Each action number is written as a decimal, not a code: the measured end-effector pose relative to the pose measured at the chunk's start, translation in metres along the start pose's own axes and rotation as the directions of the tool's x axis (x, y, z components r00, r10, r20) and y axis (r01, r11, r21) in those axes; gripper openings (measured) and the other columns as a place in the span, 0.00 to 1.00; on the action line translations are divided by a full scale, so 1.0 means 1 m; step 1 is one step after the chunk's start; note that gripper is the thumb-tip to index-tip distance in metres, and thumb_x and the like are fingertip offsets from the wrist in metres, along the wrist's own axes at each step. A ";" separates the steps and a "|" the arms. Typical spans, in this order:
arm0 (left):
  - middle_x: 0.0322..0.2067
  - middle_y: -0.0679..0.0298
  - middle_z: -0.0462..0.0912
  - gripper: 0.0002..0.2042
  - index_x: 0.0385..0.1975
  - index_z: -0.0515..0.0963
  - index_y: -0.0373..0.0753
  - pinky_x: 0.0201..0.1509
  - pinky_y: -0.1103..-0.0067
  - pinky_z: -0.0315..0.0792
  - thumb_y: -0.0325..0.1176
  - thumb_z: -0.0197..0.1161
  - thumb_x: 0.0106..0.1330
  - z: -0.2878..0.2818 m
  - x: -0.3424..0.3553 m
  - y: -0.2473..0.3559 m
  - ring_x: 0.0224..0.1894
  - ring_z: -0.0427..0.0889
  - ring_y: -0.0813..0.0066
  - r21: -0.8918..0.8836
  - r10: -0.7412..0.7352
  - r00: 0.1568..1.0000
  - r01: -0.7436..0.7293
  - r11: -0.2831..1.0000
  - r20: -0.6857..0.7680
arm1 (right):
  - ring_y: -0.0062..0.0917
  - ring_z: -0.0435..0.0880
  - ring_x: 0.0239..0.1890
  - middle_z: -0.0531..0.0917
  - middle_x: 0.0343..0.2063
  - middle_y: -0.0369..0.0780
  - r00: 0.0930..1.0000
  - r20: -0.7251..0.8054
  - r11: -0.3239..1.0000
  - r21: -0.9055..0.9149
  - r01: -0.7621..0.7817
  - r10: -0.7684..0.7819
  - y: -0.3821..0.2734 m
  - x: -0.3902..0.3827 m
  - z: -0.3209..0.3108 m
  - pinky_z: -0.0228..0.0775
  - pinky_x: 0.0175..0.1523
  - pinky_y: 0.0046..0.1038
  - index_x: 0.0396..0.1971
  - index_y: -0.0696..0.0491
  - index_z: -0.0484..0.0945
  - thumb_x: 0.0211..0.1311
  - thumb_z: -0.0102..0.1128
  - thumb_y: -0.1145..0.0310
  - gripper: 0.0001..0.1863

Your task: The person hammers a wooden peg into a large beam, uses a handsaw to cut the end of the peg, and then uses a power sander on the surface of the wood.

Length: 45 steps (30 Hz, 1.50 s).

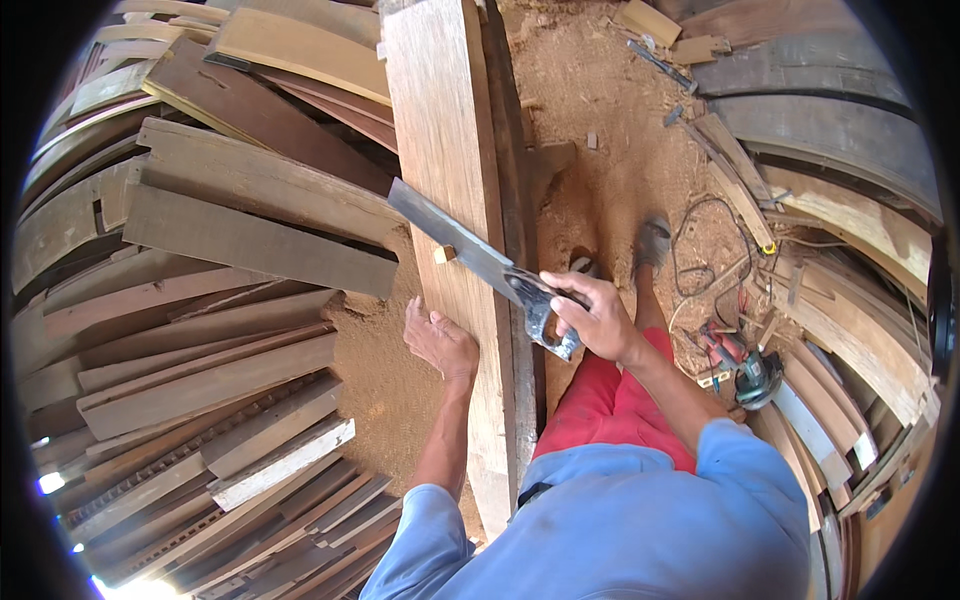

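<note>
Head view: saw (484, 260) in right hand (597, 315), blade angled across a long pale beam (468, 300). Saw's long axis runs far left to near right, oblique to the beam, which runs far to near. Small wooden block (444, 254) sits over the beam at the blade's near-left edge; touching or just beside, can't tell. From the left fingers the block lies far and slightly right; left hand (442, 342) is nearer to it than the right. Handle end lies right of the beam's right edge, blade tip out by its left edge.

Right fingers wrapped round the saw handle, gripping it. Left fingers loosely bent at the beam's left edge, thumb toward the far side; can't tell if they press or grip.

Materials: blade is flat grey metal, straight-edged, slightly worn. Handle dark, looped, with pale scuffs. Beam smooth, light tan, visible grain; darker timber (516, 190) alongside on its right. Block yellowish, squarish. Floor (385, 370) covered in fine orange-brown sawdust. Left: stacked planks (265, 235), grey-brown, rough, one white-faced (285, 465). Right: more boards (810, 110), dark cable (685, 285), green-bodied power tool (757, 378) with red parts beside it. Blue shirt (600, 530), red shorts (610, 405).
</note>
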<state>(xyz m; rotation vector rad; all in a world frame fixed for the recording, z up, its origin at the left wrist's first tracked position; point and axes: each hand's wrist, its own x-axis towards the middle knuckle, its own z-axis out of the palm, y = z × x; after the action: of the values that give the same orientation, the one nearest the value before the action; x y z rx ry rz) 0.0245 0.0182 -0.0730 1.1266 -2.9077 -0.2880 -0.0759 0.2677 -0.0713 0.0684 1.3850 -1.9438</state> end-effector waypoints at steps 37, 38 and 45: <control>0.73 0.46 0.59 0.25 0.69 0.62 0.33 0.76 0.52 0.42 0.41 0.42 0.78 0.000 0.002 -0.002 0.74 0.55 0.47 0.034 -0.005 1.000 0.005 0.999 -0.002 | 0.17 0.84 0.28 0.86 0.43 0.43 0.996 0.033 0.995 -0.049 -0.086 0.087 -0.017 -0.027 -0.018 0.78 0.36 0.23 0.63 0.63 0.75 0.72 0.57 0.73 0.22; 0.73 0.46 0.58 0.25 0.69 0.62 0.33 0.76 0.52 0.42 0.41 0.42 0.78 0.002 0.008 0.004 0.74 0.55 0.47 0.025 -0.014 1.000 0.015 1.000 -0.020 | 0.17 0.84 0.28 0.86 0.43 0.44 0.995 0.044 0.993 -0.078 -0.085 0.088 -0.018 -0.036 -0.036 0.79 0.37 0.23 0.63 0.64 0.75 0.72 0.57 0.73 0.22; 0.74 0.46 0.57 0.26 0.69 0.62 0.33 0.76 0.51 0.42 0.43 0.41 0.78 -0.001 0.002 0.003 0.74 0.53 0.47 0.011 -0.036 0.999 0.036 0.999 -0.004 | 0.16 0.82 0.28 0.85 0.42 0.41 1.000 0.014 0.999 -0.041 -0.016 0.017 -0.016 0.000 0.000 0.77 0.36 0.22 0.64 0.65 0.74 0.72 0.58 0.74 0.22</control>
<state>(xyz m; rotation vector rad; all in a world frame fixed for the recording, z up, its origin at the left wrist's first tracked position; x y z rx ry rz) 0.0213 0.0186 -0.0714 1.1814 -2.8921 -0.2700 -0.0854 0.2703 -0.0582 0.0463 1.4093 -1.8984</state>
